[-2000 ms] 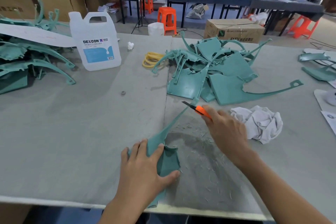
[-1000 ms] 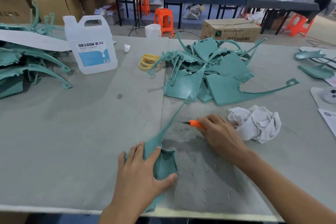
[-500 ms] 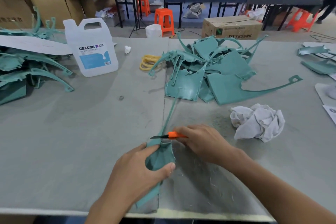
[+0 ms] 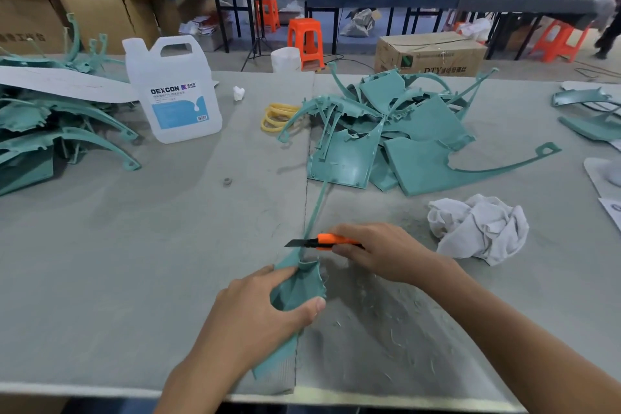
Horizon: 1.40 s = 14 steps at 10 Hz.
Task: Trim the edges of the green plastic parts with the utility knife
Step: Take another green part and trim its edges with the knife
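Observation:
My left hand point(image 4: 255, 309) grips the wide end of a green plastic part point(image 4: 297, 289) near the table's front edge; its thin arm runs away from me toward the pile. My right hand point(image 4: 379, 254) holds an orange utility knife point(image 4: 327, 241), the dark blade pointing left and lying against the thin arm just above my left hand's fingers. A pile of green plastic parts point(image 4: 400, 138) lies beyond, at centre right. More green parts point(image 4: 50, 131) are stacked at the far left.
A white DEXCON jug point(image 4: 174, 91) stands at back left, yellow rubber bands point(image 4: 277, 116) beside the pile, a crumpled white cloth point(image 4: 477, 227) right of my right hand. Plastic shavings point(image 4: 396, 329) litter the grey table point(image 4: 117, 262). Further green parts point(image 4: 588, 111) lie at the right edge.
My right hand has drawn the knife along the part's thin arm from its far end toward me, down to just above my left hand. My left hand has tightened its grip on the wide end.

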Tool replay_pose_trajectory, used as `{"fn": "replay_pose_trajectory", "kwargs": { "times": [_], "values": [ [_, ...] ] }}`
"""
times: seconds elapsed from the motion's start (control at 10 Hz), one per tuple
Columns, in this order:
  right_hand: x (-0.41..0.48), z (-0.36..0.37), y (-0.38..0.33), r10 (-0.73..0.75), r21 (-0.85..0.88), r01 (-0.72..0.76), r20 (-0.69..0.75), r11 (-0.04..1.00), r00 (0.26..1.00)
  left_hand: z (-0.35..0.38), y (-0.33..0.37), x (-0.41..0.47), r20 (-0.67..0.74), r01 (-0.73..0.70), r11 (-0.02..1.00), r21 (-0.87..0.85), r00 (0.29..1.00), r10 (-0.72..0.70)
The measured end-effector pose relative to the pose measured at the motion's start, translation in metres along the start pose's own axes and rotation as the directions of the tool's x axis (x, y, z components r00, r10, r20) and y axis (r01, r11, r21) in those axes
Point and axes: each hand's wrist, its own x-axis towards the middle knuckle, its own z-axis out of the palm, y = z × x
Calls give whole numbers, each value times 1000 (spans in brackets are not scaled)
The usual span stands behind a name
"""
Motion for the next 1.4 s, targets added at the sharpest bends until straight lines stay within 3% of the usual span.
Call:
{"fn": "replay_pose_trajectory", "kwargs": {
  "times": [0.1,0.2,0.3,0.4,0.5,0.6,0.7,0.8,1.0,1.1,1.3,1.4],
  "values": [
    [12,-11,13,59,11,-58,-106,998,993,-2,-1,1,10,9,1000,-8,1000,-8],
    [23,-26,28,163,-17,-176,-302,984,939,-6,-1,3,12,23,1000,-8,1000,-23],
    [20,-25,21,121,-20,-139,-372,990,920,-9,0,4,25,27,1000,-2,999,-27],
    [5,-8,-1,-39,-63,27,-201,998,979,-10,2,5,44,26,1000,5,999,-27],
    [4,2,-2,-81,-153,64,-103,986,991,-10,0,4,41,3,1000,19,999,-4],
    [21,-15,20,98,-131,-152,-353,980,931,-9,2,4,53,17,1000,2,998,-17],
    [24,-22,26,119,-129,-194,-442,972,889,-8,0,4,6,14,1000,-2,1000,-14],
    [9,-16,8,57,-81,-100,-422,992,905,0,-9,2,10,27,999,25,1000,-28],
    [-43,9,-2,165,125,-131,-318,983,933,-3,-33,-23,-4,109,911,398,993,-117],
    [-53,17,-6,247,237,-175,-320,956,915,-2,-35,-24,-35,119,887,445,993,-116],
    [-41,8,-26,366,426,-195,-368,883,855,11,-18,42,-228,47,982,185,974,-4],
    [-35,11,-34,454,601,-167,-365,782,813,19,-5,86,-216,9,989,144,976,23]
  ]
}}
